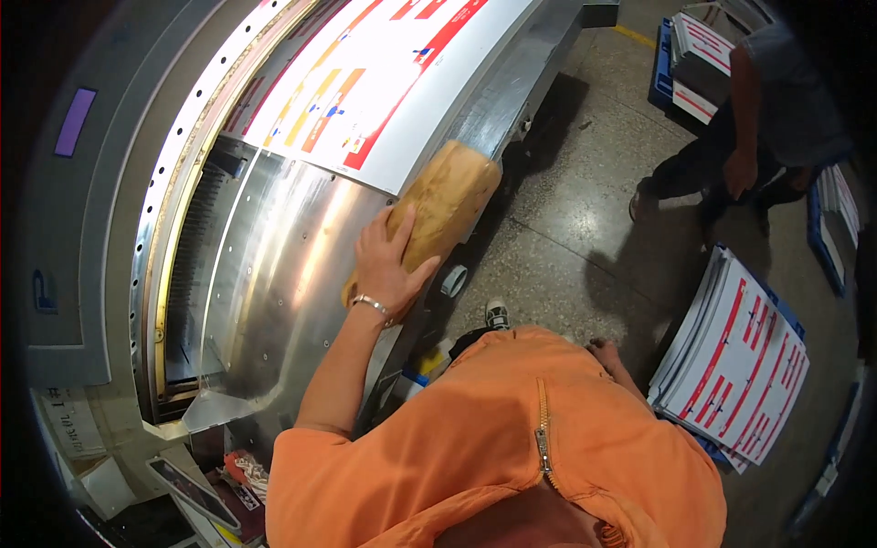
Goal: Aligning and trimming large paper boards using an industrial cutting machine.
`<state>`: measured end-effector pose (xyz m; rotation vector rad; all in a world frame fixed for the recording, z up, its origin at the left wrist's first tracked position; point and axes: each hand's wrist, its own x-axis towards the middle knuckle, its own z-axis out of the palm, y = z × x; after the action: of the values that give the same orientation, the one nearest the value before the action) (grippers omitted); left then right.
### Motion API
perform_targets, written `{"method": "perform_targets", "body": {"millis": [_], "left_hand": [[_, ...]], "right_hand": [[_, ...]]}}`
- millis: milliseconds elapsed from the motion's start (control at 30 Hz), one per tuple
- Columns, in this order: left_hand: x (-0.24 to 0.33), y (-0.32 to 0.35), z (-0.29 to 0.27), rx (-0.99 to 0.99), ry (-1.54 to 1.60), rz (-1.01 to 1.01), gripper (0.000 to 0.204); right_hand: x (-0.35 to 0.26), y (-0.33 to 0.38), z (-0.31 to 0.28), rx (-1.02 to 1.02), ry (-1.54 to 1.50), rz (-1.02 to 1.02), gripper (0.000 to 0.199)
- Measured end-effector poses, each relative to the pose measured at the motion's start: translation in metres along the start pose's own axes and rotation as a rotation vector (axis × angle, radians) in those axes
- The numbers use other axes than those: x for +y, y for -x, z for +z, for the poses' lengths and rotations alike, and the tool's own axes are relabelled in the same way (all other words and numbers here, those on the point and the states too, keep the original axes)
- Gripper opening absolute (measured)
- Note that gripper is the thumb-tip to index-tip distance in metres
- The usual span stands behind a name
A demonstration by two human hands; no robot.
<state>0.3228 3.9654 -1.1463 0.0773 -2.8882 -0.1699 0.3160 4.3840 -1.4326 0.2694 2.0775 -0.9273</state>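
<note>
My left hand (pixel 385 265) lies on a long, worn wooden block (pixel 454 194) with rounded edges, its fingers spread across the near part. A bracelet circles the wrist. The block rests along the front edge of a metal machine bed (pixel 283 247). Just beyond it, a large white printed sheet (pixel 402 82) with red and orange bars lies on the bed, one corner close to the block. My right hand (pixel 603 350) hangs low beside my waist, mostly hidden by my orange top; its fingers are too small to make out.
A pallet stack of printed sheets (pixel 731 365) stands to my right, another stack (pixel 702 55) at the far right. A person (pixel 776 110) stands near them. A grey ring (pixel 454 280) is beside the bed's edge. A phone-like device (pixel 194 495) lies lower left.
</note>
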Motion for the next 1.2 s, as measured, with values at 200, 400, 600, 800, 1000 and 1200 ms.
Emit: {"method": "perform_targets", "body": {"millis": [200, 400, 600, 800, 1000, 1200], "left_hand": [[0.03, -0.071, 0.026, 0.017, -0.017, -0.036, 0.072], [0.03, -0.114, 0.046, 0.088, -0.056, 0.085, 0.07], [0.013, -0.19, 0.063, 0.054, -0.159, -0.005, 0.071], [0.025, -0.196, 0.054, -0.095, -0.156, -0.085, 0.076], [0.048, -0.127, 0.038, -0.029, -0.034, 0.154, 0.074], [0.045, -0.126, 0.048, 0.01, -0.043, 0.204, 0.069]], "right_hand": [[0.007, -0.014, 0.003, 0.042, -0.337, 0.102, 0.042], [0.028, -0.013, 0.008, 0.076, -0.396, 0.119, 0.041], [0.048, 0.005, 0.01, 0.088, -0.363, 0.206, 0.04], [0.087, 0.018, 0.017, 0.179, -0.555, 0.207, 0.038], [0.122, 0.034, 0.025, 0.126, -0.36, 0.28, 0.028], [0.115, 0.019, 0.009, 0.107, -0.32, 0.12, 0.03]]}}
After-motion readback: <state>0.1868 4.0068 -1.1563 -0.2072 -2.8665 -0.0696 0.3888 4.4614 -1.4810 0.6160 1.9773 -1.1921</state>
